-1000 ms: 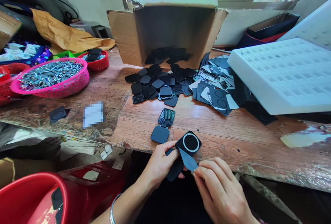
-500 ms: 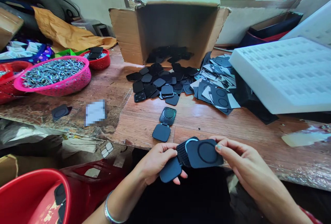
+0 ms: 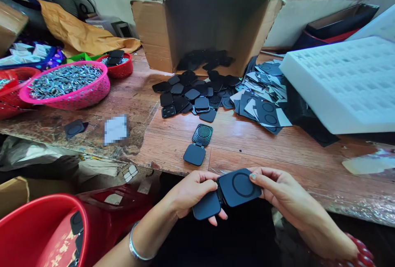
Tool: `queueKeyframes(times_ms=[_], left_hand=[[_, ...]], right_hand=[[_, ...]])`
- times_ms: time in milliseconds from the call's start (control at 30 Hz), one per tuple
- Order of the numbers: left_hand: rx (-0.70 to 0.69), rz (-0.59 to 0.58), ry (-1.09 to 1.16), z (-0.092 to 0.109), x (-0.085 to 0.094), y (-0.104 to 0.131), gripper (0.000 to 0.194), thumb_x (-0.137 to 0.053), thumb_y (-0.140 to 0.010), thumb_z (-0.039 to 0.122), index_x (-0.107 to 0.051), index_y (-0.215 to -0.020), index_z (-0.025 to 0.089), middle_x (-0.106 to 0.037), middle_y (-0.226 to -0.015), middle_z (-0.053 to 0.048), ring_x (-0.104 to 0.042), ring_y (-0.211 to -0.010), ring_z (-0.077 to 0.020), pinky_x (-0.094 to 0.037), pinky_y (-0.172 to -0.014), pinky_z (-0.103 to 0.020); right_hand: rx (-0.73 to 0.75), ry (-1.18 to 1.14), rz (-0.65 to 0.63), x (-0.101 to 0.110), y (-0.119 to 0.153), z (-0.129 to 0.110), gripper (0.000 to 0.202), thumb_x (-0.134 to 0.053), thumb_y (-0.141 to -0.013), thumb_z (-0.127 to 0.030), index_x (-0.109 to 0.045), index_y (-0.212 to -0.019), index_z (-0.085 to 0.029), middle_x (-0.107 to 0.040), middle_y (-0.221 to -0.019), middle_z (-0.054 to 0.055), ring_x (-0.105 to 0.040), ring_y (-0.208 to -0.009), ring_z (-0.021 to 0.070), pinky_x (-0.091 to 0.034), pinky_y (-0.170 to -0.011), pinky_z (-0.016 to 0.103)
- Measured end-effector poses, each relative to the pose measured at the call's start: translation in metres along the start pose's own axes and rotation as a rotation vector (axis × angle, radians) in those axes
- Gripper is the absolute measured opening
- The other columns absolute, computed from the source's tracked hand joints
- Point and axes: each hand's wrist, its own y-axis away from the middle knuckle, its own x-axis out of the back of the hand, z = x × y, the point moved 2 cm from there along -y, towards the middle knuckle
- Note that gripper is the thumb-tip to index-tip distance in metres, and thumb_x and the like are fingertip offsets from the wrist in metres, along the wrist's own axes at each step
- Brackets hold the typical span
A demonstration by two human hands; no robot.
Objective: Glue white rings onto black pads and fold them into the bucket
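Note:
My left hand (image 3: 197, 191) grips a hinged black two-panel case (image 3: 207, 206) by its plain panel and hinge, thumb on top, fingers beneath. Over the other panel lies a thin black square sheet with a ring mark (image 3: 239, 188), which hides the grid face below it. My right hand (image 3: 274, 184) pinches the sheet's right edge between thumb and fingers, at the panel's corner. On the table beyond the hands lies another opened case (image 3: 195, 154), its round-patterned grid half (image 3: 203, 134) facing up.
A cardboard box (image 3: 154, 36) lies open at the back, black panels (image 3: 185, 94) spilling out. Right of them are loose ringed sheets (image 3: 267, 112) and a white foam tray (image 3: 339, 90). A pink basket of metal parts (image 3: 66, 100) stands left; a red bin (image 3: 40, 209) sits lower left.
The ringed sheet has moved left and down onto the grid panel, covering the grid and white ring that showed before. The view has shifted slightly.

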Motion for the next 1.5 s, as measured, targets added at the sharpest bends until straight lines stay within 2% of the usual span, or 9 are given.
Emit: queueKeyframes(times_ms=[267, 433, 667, 1033, 1500], left_hand=[[0.008, -0.002, 0.003, -0.0018, -0.0007, -0.0009, 0.029, -0.054, -0.078, 0.021, -0.068, -0.101, 0.011, -0.067, -0.076, -0.007, -0.070, -0.056, -0.0171, -0.054, -0.041, -0.019], [0.005, -0.007, 0.015, -0.0022, -0.0004, -0.0008, 0.026, -0.054, -0.079, 0.021, -0.067, -0.100, 0.011, -0.067, -0.077, -0.007, -0.070, -0.056, -0.0173, -0.054, -0.040, -0.020], [0.005, -0.007, 0.014, -0.0027, 0.0000, -0.0013, 0.025, -0.055, -0.079, 0.023, -0.066, -0.098, 0.011, -0.067, -0.078, -0.008, -0.070, -0.057, -0.0180, -0.054, -0.040, -0.021], [0.006, -0.021, 0.035, -0.0033, 0.0016, -0.0025, 0.025, -0.057, -0.082, 0.024, -0.066, -0.101, 0.011, -0.068, -0.078, -0.008, -0.070, -0.056, -0.0180, -0.054, -0.040, -0.021], [-0.002, 0.034, 0.034, -0.0033, 0.0005, -0.0014, 0.028, -0.063, -0.081, 0.028, -0.061, -0.104, 0.012, -0.069, -0.079, -0.008, -0.070, -0.056, -0.0188, -0.054, -0.040, -0.021]], right_hand=[[-0.021, -0.009, 0.031, 0.0002, -0.0025, 0.0023, 0.041, -0.086, -0.055, -0.051, -0.067, -0.067, -0.016, -0.064, -0.073, 0.005, -0.055, -0.066, 0.0146, -0.051, -0.060, 0.027], [-0.040, -0.031, 0.017, -0.0001, -0.0015, 0.0018, 0.040, -0.086, -0.058, -0.048, -0.062, -0.061, -0.017, -0.061, -0.075, 0.004, -0.053, -0.067, 0.0132, -0.049, -0.059, 0.024], [-0.069, -0.043, 0.002, -0.0020, -0.0013, -0.0019, 0.043, -0.087, -0.055, -0.051, -0.061, -0.059, -0.017, -0.062, -0.080, 0.005, -0.052, -0.069, 0.0137, -0.049, -0.060, 0.025], [-0.077, -0.033, 0.029, -0.0031, -0.0019, -0.0032, 0.047, -0.088, -0.052, -0.050, -0.055, -0.057, -0.017, -0.056, -0.073, 0.001, -0.046, -0.065, 0.0111, -0.042, -0.056, 0.022], [0.006, 0.046, 0.017, 0.0000, -0.0029, 0.0022, 0.046, -0.084, -0.056, -0.054, -0.055, -0.058, -0.018, -0.056, -0.072, 0.001, -0.045, -0.063, 0.0121, -0.037, -0.054, 0.025]])
